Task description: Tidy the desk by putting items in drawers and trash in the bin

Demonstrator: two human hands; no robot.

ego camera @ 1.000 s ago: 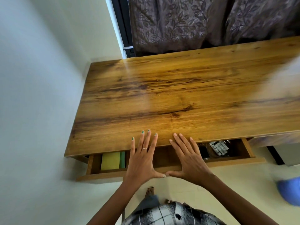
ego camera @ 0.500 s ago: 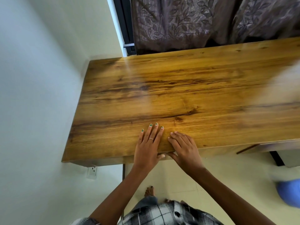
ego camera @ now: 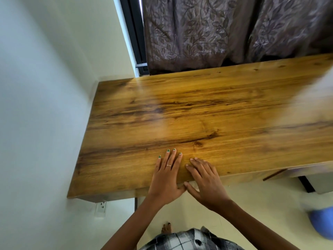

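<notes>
Where two hands rest, one desk (ego camera: pixel 198 114).

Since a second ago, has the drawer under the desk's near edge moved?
Yes. The drawer front has slid in under the desk; its contents no longer show past the desk's near edge. The left hand and right hand lie flat there.

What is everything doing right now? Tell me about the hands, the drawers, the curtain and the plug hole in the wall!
Left hand: open, fingers flat on the desk top.
Right hand: open, fingers flat on the desk top, thumb at the front edge.
Desk: top bare where it shows.
Drawer under the hands: pushed in.
Right drawer: slightly ajar.
Curtain: drawn closed.
Wall socket: nothing plugged in.
</notes>
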